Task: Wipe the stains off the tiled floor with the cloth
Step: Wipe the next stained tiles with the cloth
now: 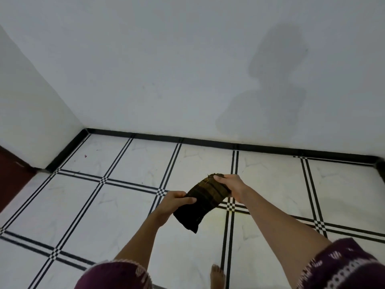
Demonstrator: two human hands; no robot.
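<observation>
1. Above the tiled floor [129, 207], mid-scene: the cloth [203, 202], dark, folded, held clear of the tiles.
2. Left hand [175, 203]: your fingers pinch the cloth's near-left edge.
3. Right hand [231, 184]: your fingers are closed on its far end.
4. Stains: a faint yellowish patch [216, 222] under the cloth; small red specks [85, 156] far left near the wall corner.
5. Advice: keep the fold as a flat pad, crouch, press it down with an open palm and stroke in overlapping passes.
6. Risk: your bare foot [217, 276] stands near; damp tiles may be slippery.
</observation>
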